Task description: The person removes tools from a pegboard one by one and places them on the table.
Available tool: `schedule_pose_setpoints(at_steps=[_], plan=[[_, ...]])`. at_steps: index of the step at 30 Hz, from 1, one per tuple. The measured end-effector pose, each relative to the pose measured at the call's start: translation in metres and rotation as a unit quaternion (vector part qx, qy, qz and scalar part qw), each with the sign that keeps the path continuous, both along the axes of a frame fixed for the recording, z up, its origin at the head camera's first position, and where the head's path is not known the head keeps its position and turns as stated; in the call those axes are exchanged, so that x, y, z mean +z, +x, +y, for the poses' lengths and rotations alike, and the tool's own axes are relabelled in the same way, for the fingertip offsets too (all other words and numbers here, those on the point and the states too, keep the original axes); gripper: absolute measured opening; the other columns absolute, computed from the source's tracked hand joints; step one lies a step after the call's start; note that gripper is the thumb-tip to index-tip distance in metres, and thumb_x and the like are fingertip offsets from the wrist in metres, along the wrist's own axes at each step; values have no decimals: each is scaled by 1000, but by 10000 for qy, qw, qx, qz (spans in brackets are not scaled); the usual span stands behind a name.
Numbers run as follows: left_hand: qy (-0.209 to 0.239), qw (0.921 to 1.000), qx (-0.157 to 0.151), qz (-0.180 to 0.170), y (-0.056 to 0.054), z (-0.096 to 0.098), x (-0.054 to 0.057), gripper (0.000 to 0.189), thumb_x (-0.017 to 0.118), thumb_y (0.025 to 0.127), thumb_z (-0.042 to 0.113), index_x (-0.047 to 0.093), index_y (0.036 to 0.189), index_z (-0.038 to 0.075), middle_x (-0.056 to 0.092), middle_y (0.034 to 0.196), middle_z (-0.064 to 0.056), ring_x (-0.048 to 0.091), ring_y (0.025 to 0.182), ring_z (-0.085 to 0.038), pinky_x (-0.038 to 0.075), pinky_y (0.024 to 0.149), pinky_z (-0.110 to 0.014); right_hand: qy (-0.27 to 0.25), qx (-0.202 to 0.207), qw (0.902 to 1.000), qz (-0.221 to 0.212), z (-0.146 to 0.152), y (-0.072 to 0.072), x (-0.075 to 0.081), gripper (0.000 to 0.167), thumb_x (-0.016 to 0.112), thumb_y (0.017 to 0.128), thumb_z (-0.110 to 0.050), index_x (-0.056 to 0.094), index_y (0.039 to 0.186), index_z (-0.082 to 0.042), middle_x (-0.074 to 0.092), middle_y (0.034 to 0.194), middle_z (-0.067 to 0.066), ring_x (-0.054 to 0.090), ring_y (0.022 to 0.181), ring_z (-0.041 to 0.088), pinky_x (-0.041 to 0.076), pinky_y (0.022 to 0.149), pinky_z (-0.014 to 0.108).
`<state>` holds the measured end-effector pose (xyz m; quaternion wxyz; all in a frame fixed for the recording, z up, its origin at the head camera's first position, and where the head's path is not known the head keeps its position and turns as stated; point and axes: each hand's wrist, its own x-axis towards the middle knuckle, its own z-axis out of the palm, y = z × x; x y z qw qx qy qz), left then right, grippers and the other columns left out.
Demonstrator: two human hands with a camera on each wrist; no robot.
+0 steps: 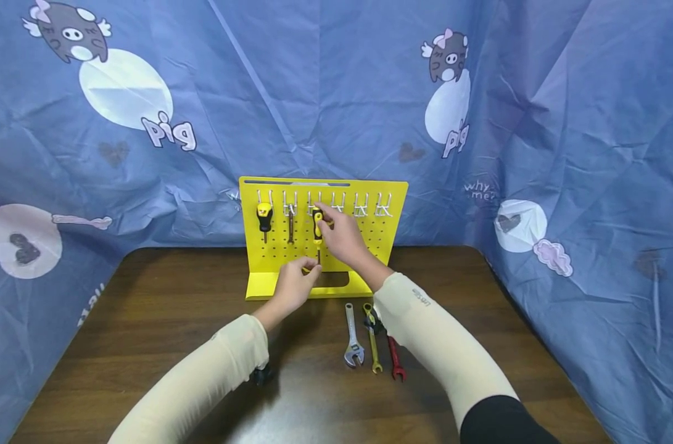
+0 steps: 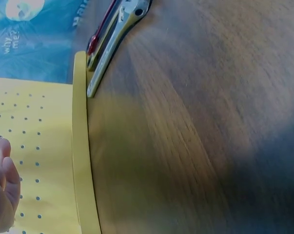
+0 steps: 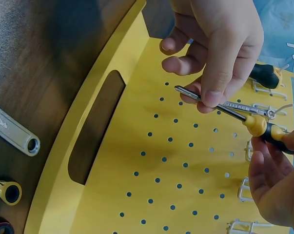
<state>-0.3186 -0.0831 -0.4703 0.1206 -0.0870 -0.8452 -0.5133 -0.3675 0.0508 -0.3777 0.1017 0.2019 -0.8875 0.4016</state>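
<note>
Upright before a yellow pegboard (image 1: 364, 191) is a yellow-and-black screwdriver (image 1: 317, 227), held between both hands. My right hand (image 1: 344, 237) grips its handle from the right, near the row of white hooks. Below, my left hand (image 1: 294, 285) pinches the metal shaft between thumb and finger. In the right wrist view the shaft (image 3: 190, 93) passes the left thumb and its tip sticks out beyond. Whether the screwdriver touches a hook is hidden by the fingers. The left wrist view shows only part of the left hand (image 2: 3, 190) at its edge.
A stubby screwdriver (image 1: 264, 216) and a small wrench (image 1: 291, 225) hang on the board's left hooks. On the wooden table (image 1: 175, 333) lie an adjustable wrench (image 1: 353, 339), a yellow wrench (image 1: 374, 348) and a red wrench (image 1: 395, 357), partly under the right sleeve.
</note>
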Motion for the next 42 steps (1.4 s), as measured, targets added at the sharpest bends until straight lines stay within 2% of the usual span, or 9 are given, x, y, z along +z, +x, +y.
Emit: schedule_pose_setpoints(at_steps=[6,15,21,24,28,32,34,39,42], plan=[[112,9998,-52,-125,3,3,3,17,65,98,14,73,105,0,71,90,-8,65,69,-17,53,61,-29,53,10,10000,-3,2,-1,4,44,56,104,-14,52,148,-17,69,108,8,61,67,17,42,45,26],[157,9996,-216,64,9,3,6,14,67,97,13,73,99,2,68,79,-4,62,66,-15,51,58,-29,51,225,9997,-5,9,6,12,42,57,102,-14,56,144,-14,70,108,9,68,86,19,50,51,30],[170,9988,-433,156,24,6,4,9,68,95,10,73,93,3,68,74,-2,61,65,-13,50,59,-28,-183,451,9988,-99,16,14,9,42,61,99,-13,60,141,-15,70,104,8,69,82,18,51,54,29],[122,9982,-587,-19,37,6,0,8,68,95,10,73,90,6,67,72,2,60,63,-12,48,57,-27,-311,504,9975,-379,22,22,1,41,62,98,-13,62,138,-14,71,104,7,69,84,20,50,54,29],[132,9963,-791,-303,55,6,-7,8,69,93,7,72,86,6,65,67,2,59,59,-11,47,54,-26,-551,522,9917,-1041,31,29,-17,41,64,96,-12,63,136,-11,71,100,8,69,84,30,47,53,29],[13,9940,-968,-518,70,8,-19,8,70,92,6,70,83,6,65,66,1,60,56,-11,49,55,-26,-952,567,9759,-1882,37,32,-41,41,63,94,-9,63,135,-9,70,93,10,72,82,34,51,57,28],[-38,9916,-1113,-659,77,10,-24,9,70,91,5,69,82,5,66,67,-3,63,55,-16,49,55,-27,-1053,590,9667,-2257,40,34,-54,41,63,94,-7,63,135,-8,71,92,10,73,80,32,52,59,28],[-153,9825,-1413,-1205,91,14,-34,14,70,90,6,69,76,4,67,64,-8,65,51,-22,47,50,-27,-902,632,9510,-2890,46,41,-82,41,64,94,-9,61,134,-5,73,91,9,72,79,33,56,66,39],[-250,9792,-1380,-1468,97,15,-39,20,70,91,10,68,72,5,62,57,-3,60,46,-14,46,47,-26,-792,635,9440,-3140,47,45,-96,40,65,93,-11,62,132,-6,74,86,8,72,79,34,57,70,44]])
